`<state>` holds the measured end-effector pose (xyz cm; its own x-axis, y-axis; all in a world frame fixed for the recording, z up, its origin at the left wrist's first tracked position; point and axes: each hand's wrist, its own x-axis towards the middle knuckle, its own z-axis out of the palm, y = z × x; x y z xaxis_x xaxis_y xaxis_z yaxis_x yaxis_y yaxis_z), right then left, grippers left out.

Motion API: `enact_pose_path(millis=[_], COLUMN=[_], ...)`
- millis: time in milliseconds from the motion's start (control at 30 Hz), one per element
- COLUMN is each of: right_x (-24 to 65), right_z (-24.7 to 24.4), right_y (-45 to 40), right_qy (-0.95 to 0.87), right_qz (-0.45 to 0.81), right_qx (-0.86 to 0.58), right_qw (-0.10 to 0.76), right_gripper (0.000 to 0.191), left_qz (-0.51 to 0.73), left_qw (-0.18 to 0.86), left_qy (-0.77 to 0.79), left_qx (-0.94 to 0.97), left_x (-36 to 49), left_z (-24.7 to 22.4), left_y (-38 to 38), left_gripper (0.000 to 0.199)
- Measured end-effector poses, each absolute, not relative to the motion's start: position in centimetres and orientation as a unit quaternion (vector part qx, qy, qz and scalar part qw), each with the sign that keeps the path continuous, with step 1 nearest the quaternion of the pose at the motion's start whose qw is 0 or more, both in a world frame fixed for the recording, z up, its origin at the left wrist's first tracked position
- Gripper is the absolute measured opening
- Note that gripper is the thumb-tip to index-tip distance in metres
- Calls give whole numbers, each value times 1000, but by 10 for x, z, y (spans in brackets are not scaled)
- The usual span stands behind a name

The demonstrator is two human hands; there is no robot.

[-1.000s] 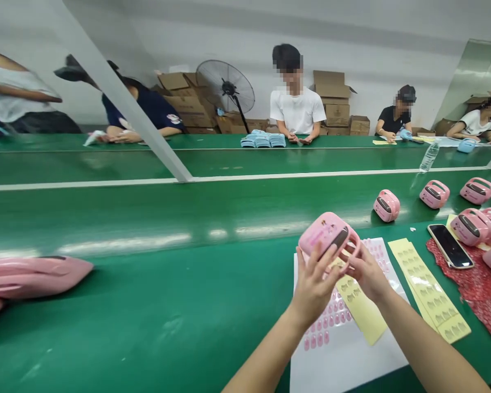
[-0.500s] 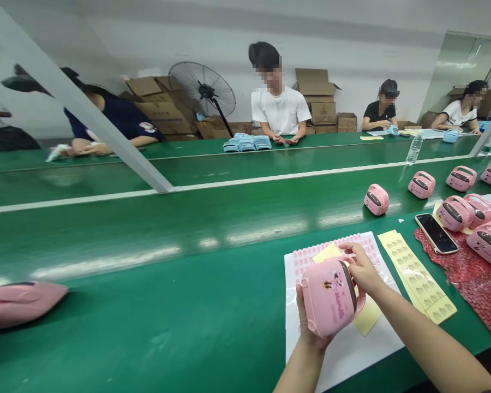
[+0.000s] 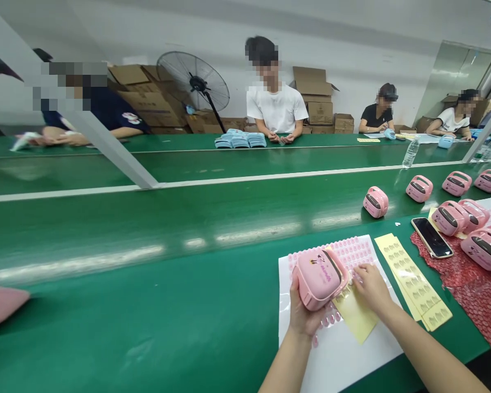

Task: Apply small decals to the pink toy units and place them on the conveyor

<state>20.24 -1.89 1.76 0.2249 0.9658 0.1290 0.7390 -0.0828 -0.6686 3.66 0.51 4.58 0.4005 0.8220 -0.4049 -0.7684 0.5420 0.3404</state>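
At the far left edge of the green worktop (image 3: 147, 327) a pink object (image 3: 2, 305) is cut off by the frame, too partial to identify. Moving right, a white backing sheet (image 3: 343, 365) lies in front of the person, carrying rows of small pink stickers (image 3: 354, 251). The left hand (image 3: 305, 314) is clasped around the underside of a pink handheld device (image 3: 319, 277), lifted just above the sheet, its printed face turned up and its long axis running from near-left to far-right. Just to its right, the right hand (image 3: 370, 286) rests with fingertips pressed down on a yellow sticker strip (image 3: 355, 314) that lies across the white sheet; whether it pinches a sticker cannot be told, as the fingertips hide the spot. The device lies directly left of the right hand, almost touching it, so the right hand is the nearer to the strip and the left alone bears the device. Further right lie a second yellow strip (image 3: 413, 281), a smartphone (image 3: 431, 237) face up, a red patterned mat (image 3: 470, 289), and several more pink devices (image 3: 375, 202) along the belt. Across the worktop other people sit working, near a standing fan (image 3: 193, 82) and cardboard boxes (image 3: 315, 82).
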Motion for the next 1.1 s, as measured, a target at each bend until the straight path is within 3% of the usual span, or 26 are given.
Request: enact_pose_path(millis=[100,267,633,867,1100], right_x=[195,189,207,205,197], right_z=[6,5,22,24,29], right_y=[-27,-27,-27,-13,-14], right_qy=[-621,-625,-535,-533,-598], right_qz=[100,100,325,282,208], right_qx=[-724,-716,-686,-726,-723], right_qw=[283,295,371,329,276], right_gripper=[17,15,10,9,13], left_qz=[459,489,513,524,540], left_qw=[844,814,787,779,765], left_qy=[266,286,308,314,320], left_qx=[85,129,147,141,144], left_x=[38,42,48,50,56], left_z=[35,19,14,19,30], left_y=[6,3,3,2,0], left_gripper=[70,81,86,93,87])
